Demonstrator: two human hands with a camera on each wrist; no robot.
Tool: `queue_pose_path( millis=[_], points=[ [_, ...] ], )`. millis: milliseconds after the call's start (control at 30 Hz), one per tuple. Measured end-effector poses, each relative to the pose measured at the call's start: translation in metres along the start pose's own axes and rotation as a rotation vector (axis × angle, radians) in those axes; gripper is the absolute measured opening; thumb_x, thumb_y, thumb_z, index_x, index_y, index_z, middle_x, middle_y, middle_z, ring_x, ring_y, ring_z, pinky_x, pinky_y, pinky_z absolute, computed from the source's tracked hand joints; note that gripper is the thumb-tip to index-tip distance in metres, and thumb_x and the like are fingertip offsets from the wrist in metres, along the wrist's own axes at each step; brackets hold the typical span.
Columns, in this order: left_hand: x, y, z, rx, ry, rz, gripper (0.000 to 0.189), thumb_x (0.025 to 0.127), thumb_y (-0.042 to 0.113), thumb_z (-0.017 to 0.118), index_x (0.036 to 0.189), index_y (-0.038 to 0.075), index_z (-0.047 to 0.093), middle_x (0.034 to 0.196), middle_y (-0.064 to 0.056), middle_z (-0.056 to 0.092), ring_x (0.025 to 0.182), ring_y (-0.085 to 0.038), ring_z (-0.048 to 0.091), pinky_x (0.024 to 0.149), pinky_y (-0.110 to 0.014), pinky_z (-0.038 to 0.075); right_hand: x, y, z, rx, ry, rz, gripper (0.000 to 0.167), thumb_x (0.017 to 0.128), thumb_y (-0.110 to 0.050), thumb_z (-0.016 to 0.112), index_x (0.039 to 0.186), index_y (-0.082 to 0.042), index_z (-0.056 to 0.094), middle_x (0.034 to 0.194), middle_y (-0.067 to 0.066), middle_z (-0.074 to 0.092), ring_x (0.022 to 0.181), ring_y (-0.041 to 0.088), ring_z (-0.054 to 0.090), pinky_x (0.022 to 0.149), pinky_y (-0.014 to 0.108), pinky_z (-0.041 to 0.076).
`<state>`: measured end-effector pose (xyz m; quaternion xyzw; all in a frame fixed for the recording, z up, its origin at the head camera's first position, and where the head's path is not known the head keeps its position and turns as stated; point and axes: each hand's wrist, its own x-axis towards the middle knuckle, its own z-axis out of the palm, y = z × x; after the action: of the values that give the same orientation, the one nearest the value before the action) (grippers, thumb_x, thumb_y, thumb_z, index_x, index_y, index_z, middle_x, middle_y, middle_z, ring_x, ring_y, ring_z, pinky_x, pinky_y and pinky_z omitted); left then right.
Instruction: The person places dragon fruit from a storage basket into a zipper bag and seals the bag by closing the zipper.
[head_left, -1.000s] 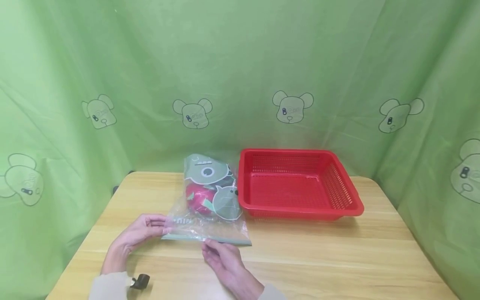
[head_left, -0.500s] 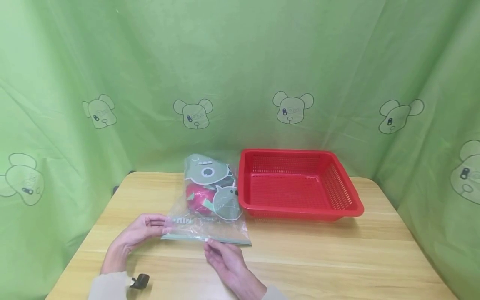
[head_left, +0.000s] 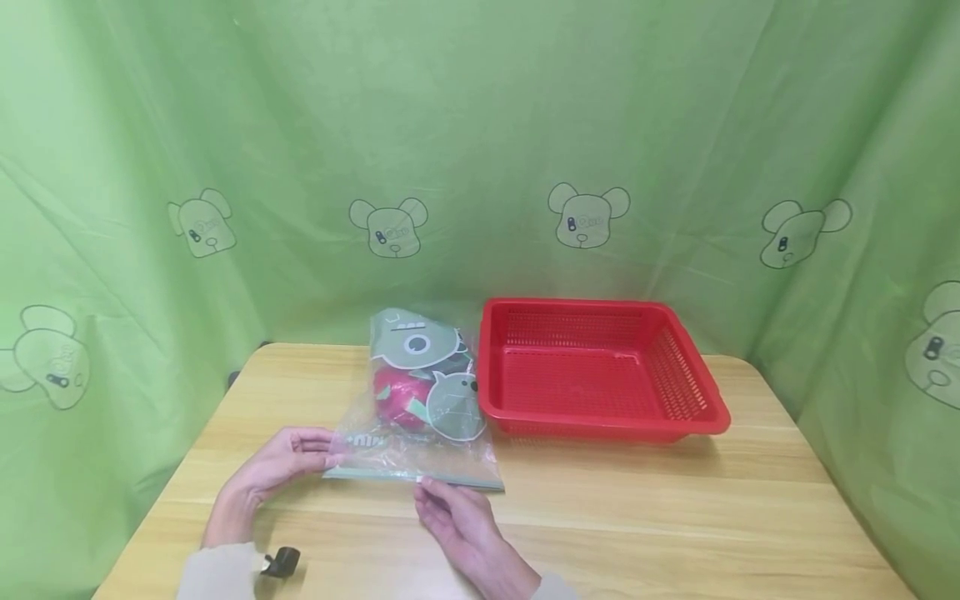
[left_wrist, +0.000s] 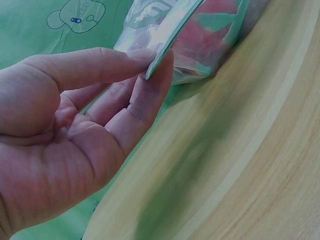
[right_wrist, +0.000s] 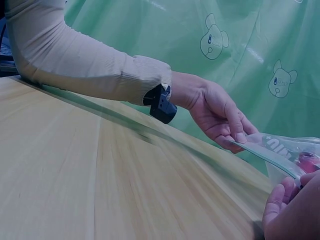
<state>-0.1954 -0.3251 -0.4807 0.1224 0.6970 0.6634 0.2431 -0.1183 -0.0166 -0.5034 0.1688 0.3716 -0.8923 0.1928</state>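
Observation:
A clear zip bag point(head_left: 405, 454) with printed grey-green animal figures lies on the table, its green zip edge toward me. Inside it shows a red thing with green patches point(head_left: 401, 396); the print hides part of the contents. My left hand point(head_left: 283, 462) pinches the left corner of the zip edge between thumb and fingers, as the left wrist view also shows. With thumb and finger, my right hand point(head_left: 467, 527) pinches the small white slider point(head_left: 422, 479) on the zip, a little right of the edge's middle.
A red plastic basket point(head_left: 603, 427) with perforated sides stands right of the bag, close against it. Beneath everything is a wood-grain table point(head_left: 675, 517). A green curtain point(head_left: 480, 108) with bear-head prints hangs behind and at both sides. A black camera point(head_left: 282, 562) sits at my left wrist.
My right hand has slid a short way to the right along the zip with the slider. My left hand stays at the corner, and the bag and basket keep their places.

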Motion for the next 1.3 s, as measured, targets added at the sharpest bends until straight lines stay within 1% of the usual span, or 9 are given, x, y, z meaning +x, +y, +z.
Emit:
queue_pose_path(
  millis=[200, 467, 667, 800, 1067, 1300],
  points=[
    [0.001, 0.0, 0.0, -0.002, -0.002, 0.008, 0.036, 0.095, -0.004, 0.065, 0.129, -0.014, 0.058, 0.118, -0.017, 0.073, 0.107, -0.022, 0.071, 0.097, -0.034, 0.055, -0.001, -0.003, -0.001, 0.017, -0.012, 0.006, 0.011, 0.092, -0.003, 0.072, 0.102, 0.001, 0.07, 0.094, 0.01, 0.074, 0.089, 0.017, 0.071, 0.092, 0.03, 0.057],
    [0.0, 0.0, 0.0, -0.003, 0.007, 0.003, 0.038, 0.095, -0.003, 0.066, 0.13, -0.014, 0.057, 0.119, -0.017, 0.073, 0.107, -0.022, 0.071, 0.097, -0.034, 0.055, -0.003, -0.006, -0.005, 0.025, -0.003, 0.004, 0.018, 0.092, -0.002, 0.072, 0.108, 0.005, 0.067, 0.096, 0.012, 0.073, 0.092, 0.018, 0.07, 0.094, 0.032, 0.057],
    [-0.001, 0.001, 0.002, -0.01, 0.02, -0.008, 0.039, 0.094, -0.003, 0.067, 0.13, -0.014, 0.057, 0.118, -0.016, 0.073, 0.107, -0.022, 0.071, 0.097, -0.034, 0.055, -0.002, -0.009, -0.009, 0.014, -0.014, -0.004, 0.01, 0.093, -0.002, 0.071, 0.102, 0.001, 0.071, 0.095, 0.011, 0.074, 0.09, 0.017, 0.071, 0.093, 0.031, 0.057],
    [-0.001, 0.001, 0.002, -0.008, 0.023, -0.008, 0.038, 0.094, -0.003, 0.067, 0.13, -0.014, 0.058, 0.119, -0.017, 0.073, 0.107, -0.022, 0.071, 0.097, -0.034, 0.055, -0.002, -0.011, -0.011, 0.016, -0.017, -0.005, 0.011, 0.092, -0.002, 0.071, 0.103, 0.001, 0.07, 0.095, 0.011, 0.074, 0.09, 0.017, 0.071, 0.093, 0.031, 0.057],
    [0.0, 0.001, 0.001, 0.004, 0.006, 0.004, 0.036, 0.095, -0.002, 0.066, 0.129, -0.012, 0.059, 0.119, -0.016, 0.073, 0.107, -0.022, 0.071, 0.097, -0.034, 0.055, -0.002, -0.02, -0.019, 0.017, -0.002, -0.014, 0.007, 0.092, 0.0, 0.071, 0.1, 0.001, 0.071, 0.095, 0.011, 0.074, 0.091, 0.018, 0.071, 0.094, 0.031, 0.057],
    [0.0, 0.001, 0.0, -0.004, -0.007, 0.015, 0.036, 0.096, -0.004, 0.064, 0.13, -0.012, 0.059, 0.12, -0.015, 0.073, 0.109, -0.021, 0.071, 0.097, -0.033, 0.055, -0.003, -0.024, -0.022, 0.011, 0.001, -0.007, 0.01, 0.092, 0.0, 0.071, 0.102, 0.002, 0.07, 0.095, 0.011, 0.074, 0.091, 0.018, 0.071, 0.094, 0.032, 0.057]
  ],
)
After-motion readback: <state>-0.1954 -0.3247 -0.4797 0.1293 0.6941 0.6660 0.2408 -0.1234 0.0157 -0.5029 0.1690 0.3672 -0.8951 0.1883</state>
